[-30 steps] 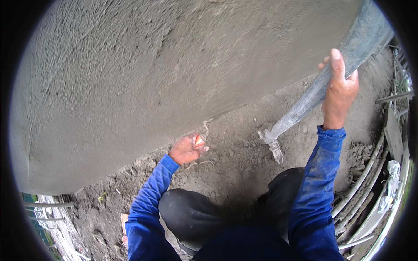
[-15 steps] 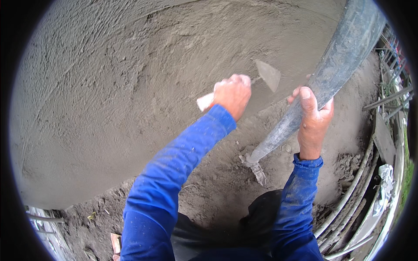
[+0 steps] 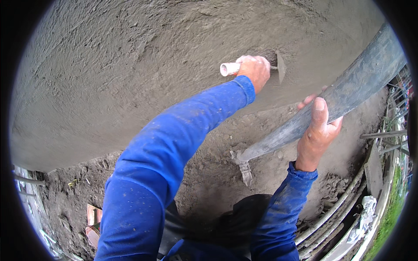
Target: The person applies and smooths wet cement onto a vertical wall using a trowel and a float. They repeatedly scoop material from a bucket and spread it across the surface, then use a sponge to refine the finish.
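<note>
Left hand [image 3: 254, 73]: fingers wrapped round trowel [image 3: 281, 69] | Trowel: left of pole [image 3: 344, 98], blade now nearly edge-on at wall [image 3: 143, 61], apparently swung into working position; contact unclear | Right hand [image 3: 320, 135]: thumb and fingers curled about pole.

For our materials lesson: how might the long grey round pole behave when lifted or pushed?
The long grey round pole is probably stiff, showing no obvious sag. Its rounded side suggests it could roll if laid flat. Its smooth, dusty surface may slip in the right grip.
</note>
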Tool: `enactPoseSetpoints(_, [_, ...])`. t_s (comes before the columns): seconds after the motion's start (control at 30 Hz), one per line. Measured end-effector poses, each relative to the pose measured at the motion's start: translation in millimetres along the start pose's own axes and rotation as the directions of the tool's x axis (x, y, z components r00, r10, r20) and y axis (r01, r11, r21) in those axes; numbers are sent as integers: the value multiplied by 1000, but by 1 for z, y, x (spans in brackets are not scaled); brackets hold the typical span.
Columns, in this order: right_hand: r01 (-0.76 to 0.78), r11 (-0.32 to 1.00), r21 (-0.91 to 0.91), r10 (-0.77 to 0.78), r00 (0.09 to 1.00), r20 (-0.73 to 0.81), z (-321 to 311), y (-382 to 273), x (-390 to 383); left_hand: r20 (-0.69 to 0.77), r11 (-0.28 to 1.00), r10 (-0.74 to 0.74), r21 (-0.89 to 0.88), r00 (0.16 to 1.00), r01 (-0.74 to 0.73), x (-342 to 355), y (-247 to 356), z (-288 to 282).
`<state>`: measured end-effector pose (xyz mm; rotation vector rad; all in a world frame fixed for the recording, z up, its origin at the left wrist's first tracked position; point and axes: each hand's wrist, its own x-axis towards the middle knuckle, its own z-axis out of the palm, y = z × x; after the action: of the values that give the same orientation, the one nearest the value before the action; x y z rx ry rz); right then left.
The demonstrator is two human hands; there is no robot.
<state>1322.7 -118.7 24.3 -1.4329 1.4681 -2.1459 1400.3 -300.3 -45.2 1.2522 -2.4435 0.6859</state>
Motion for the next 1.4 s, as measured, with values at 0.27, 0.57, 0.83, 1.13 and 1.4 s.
enactPoseSetpoints(0.27, [-42, 999, -1, 42, 999, -16, 4, -9, -2, 165, 980, 51, 184, 985, -82, -113, -88, -1])
enactPoseSetpoints(0.57, [16, 994, -112, -29, 992, -121, -7, -3, -1, 201, 999, 46, 6, 979, -49, -115, -85, -40])
enactPoseSetpoints(0.83, [-70, 988, 135, 29, 958, 285, -15, -10, 6, -33, 968, 152, -194, 988, -156, 50, -13, -90])
enactPoseSetpoints(1.13, [-25, 981, 195, -36, 952, 303, -32, 8, 10, 43, 908, 276, 314, 960, -275, 88, 14, -124])
enactPoseSetpoints(1.4, [16, 980, 197, -83, 939, 333, -38, 12, 12, -14, 838, 274, 494, 962, -232, 125, 13, -194])
